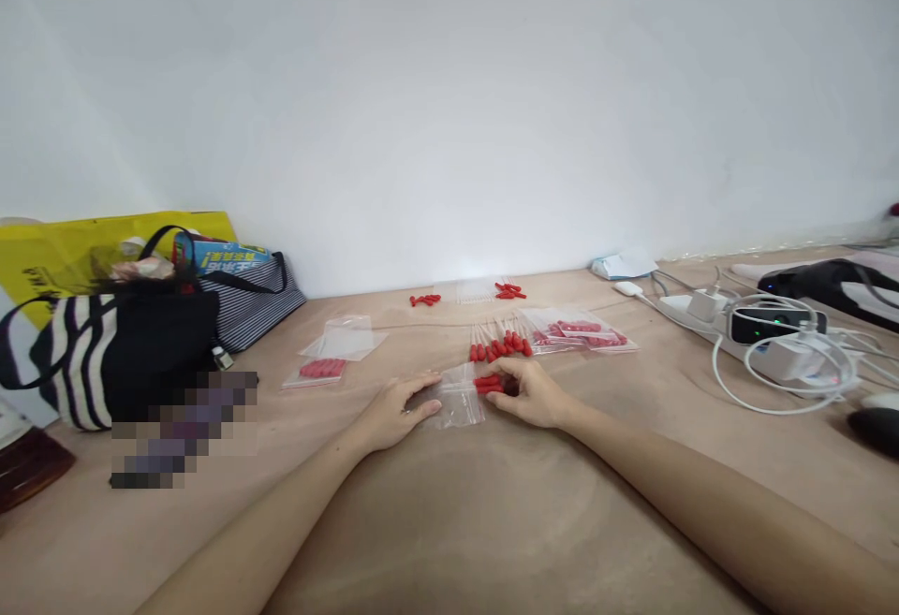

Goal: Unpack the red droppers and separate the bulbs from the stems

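To the far left of the clear zip bag (460, 402), a yellow bag (70, 241) is standing against the wall, and a black bag with white stripes (158, 344) is sitting in front of it. A blurred-out item (186, 432) is lying nearer the clear zip bag, on its left, and a finely striped bag (257, 301) is resting farther back on that same side. Closer in, still left of the clear zip bag, I am seeing a filled bag (299, 383) with red pieces showing through and thin clear sheets (344, 342) overlapping it.

I am placing the left hand (397, 409) at the left edge of the clear zip bag; its thumb and forefinger are standing apart there, and I cannot tell whether they are pinching the plastic. The clear zip bag itself is lying flat on the table (449, 521) between both hands. At its right edge I am gripping a few red pieces (488, 384) with the right hand (526, 393), whose fingers are curling closed around them.

Just behind the clear zip bag, slightly right, a row of red-tipped sticks (502, 346) is lying. Farther right of it, more filled bags (580, 328) are overlapping, then a power strip (674, 308) is trailing cables, and a dark mouse (877, 428) is sitting at the far right.
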`<action>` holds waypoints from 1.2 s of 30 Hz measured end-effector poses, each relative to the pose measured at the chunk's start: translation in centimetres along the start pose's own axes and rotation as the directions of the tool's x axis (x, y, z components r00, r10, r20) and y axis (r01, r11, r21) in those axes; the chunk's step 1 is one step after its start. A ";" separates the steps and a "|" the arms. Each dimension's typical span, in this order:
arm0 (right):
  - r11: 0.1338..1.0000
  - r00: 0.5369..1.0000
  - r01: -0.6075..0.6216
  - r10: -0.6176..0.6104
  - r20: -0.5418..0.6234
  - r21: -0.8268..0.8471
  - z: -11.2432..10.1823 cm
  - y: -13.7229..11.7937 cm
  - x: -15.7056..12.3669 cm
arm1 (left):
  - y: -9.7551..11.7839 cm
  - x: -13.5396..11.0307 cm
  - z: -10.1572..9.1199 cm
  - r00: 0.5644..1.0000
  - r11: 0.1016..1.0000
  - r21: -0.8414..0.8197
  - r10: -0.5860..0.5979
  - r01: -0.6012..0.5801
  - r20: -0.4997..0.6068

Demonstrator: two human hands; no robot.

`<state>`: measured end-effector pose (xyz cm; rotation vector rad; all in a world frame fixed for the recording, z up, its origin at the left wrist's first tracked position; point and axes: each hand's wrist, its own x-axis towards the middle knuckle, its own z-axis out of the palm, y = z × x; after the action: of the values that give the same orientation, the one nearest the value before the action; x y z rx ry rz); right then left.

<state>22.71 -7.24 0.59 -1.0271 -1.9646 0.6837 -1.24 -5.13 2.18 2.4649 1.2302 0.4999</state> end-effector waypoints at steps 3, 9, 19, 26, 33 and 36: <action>0.985 0.996 -0.069 0.076 -0.041 0.159 -1.2 0.7 -0.5 | 0.1 0.0 -0.1 0.999 0.999 0.011 -0.032 0.032 0.002; 0.935 0.925 -0.077 0.197 -0.326 0.346 -4.1 1.7 -0.2 | 0.0 -0.2 -0.4 0.997 0.997 0.029 -0.074 0.074 -0.009; 0.864 0.914 0.025 -0.224 -0.338 -0.504 -1.3 1.4 4.0 | -0.3 -0.4 -0.6 0.999 0.996 0.085 -0.023 0.021 0.022; 0.604 0.982 0.065 -0.182 -0.058 -0.794 0.7 2.3 5.5 | 0.0 -0.7 -0.9 0.998 0.993 0.117 -0.037 0.032 0.043; 0.592 0.987 0.037 -0.148 -0.063 -0.805 0.7 2.4 5.0 | -0.4 -0.6 -0.6 1.000 0.996 0.081 -0.023 0.022 0.013; 0.590 0.981 0.039 -0.175 -0.081 -0.807 0.8 2.1 4.6 | -0.5 -0.7 -0.5 1.000 0.997 0.080 -0.022 0.022 0.009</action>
<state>21.31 -2.28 0.48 -1.4005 -2.1945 -0.4451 -2.15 -5.33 2.32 2.5138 1.2959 0.4399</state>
